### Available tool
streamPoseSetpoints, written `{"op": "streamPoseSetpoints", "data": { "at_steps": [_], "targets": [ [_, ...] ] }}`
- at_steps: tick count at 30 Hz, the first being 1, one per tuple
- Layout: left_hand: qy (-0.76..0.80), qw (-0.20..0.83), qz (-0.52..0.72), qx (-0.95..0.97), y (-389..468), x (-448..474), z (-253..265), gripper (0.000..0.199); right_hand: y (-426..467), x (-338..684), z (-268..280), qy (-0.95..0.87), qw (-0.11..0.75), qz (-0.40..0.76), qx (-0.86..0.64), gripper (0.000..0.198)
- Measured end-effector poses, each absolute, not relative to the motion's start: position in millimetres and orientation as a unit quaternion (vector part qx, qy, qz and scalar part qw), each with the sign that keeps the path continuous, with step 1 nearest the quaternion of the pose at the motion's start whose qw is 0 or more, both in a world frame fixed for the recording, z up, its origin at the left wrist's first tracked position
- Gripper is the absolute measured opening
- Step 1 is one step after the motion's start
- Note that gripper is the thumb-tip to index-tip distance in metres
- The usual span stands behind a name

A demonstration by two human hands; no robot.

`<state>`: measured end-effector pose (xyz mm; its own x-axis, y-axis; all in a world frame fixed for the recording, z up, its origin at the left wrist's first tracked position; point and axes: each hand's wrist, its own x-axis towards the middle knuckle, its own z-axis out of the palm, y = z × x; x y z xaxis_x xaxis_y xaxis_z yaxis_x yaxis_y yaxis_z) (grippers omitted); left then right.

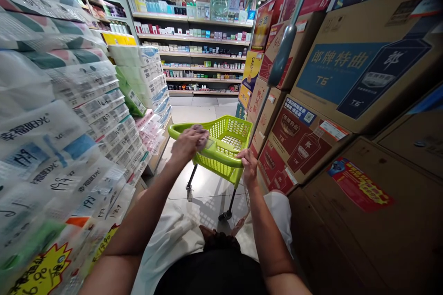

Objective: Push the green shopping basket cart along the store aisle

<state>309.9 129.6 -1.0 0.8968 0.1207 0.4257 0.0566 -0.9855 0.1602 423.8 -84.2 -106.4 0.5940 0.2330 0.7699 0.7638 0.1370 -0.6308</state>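
Observation:
A lime-green shopping cart (224,159) with a perforated plastic basket stands in front of me on dark legs with casters. My left hand (188,145), slightly blurred, is closed on a greyish-pink cloth (200,134) and presses it on the left part of the cart's rim. At the right end of the near rim, my right hand (248,162) is wrapped round the green plastic. Holes in the basket show the pale floor through it.
Packs of tissue paper (100,120) are stacked high on the left. Cardboard boxes (332,69) rise close on the right, with a pole with a grey-blue grip (282,55) leaning before them. Shelves of small goods (194,37) stand across the tiled floor (200,106).

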Motion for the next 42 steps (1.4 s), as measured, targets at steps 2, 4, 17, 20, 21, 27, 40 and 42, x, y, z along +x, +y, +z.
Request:
{"op": "streamPoseSetpoints", "data": {
  "at_steps": [2, 4, 17, 20, 21, 27, 40, 42],
  "targets": [
    [0.130, 0.068, 0.239, 0.960, 147.2, 306.4, -2.0, 0.040, -84.3, 427.6, -107.8, -0.411, 0.641, -0.201, -0.616, 0.030],
    [0.172, 0.065, 0.243, 0.952, 154.2, 300.3, -5.2, 0.045, -83.7, 431.8, -110.4, -0.409, 0.650, -0.198, -0.609, 0.029],
    [0.192, -0.026, 0.246, 0.950, 101.6, 312.0, -13.8, 0.042, -93.8, 407.6, -70.7, -0.374, 0.321, -0.324, -0.808, 0.020],
    [0.153, -0.021, 0.265, 0.952, 99.5, 310.7, -20.6, 0.044, -76.7, 390.8, -72.1, -0.348, 0.299, -0.352, -0.816, 0.019],
    [0.159, -0.012, 0.263, 0.951, 105.0, 308.6, -21.2, 0.044, -73.1, 388.8, -74.1, -0.343, 0.300, -0.359, -0.814, 0.019],
    [0.248, 0.031, 0.209, 0.945, 154.1, 299.2, -6.0, 0.033, -74.9, 400.5, -85.1, -0.346, 0.327, -0.367, -0.799, 0.016],
    [0.205, 0.054, 0.158, 0.964, 186.1, 294.6, 7.1, 0.024, -99.7, 434.8, -94.2, -0.316, 0.355, -0.381, -0.793, 0.021],
    [0.205, 0.063, 0.239, 0.947, 164.3, 285.9, -13.1, 0.027, -95.4, 434.7, -94.8, -0.291, 0.371, -0.379, -0.796, 0.022]
  ]
}}
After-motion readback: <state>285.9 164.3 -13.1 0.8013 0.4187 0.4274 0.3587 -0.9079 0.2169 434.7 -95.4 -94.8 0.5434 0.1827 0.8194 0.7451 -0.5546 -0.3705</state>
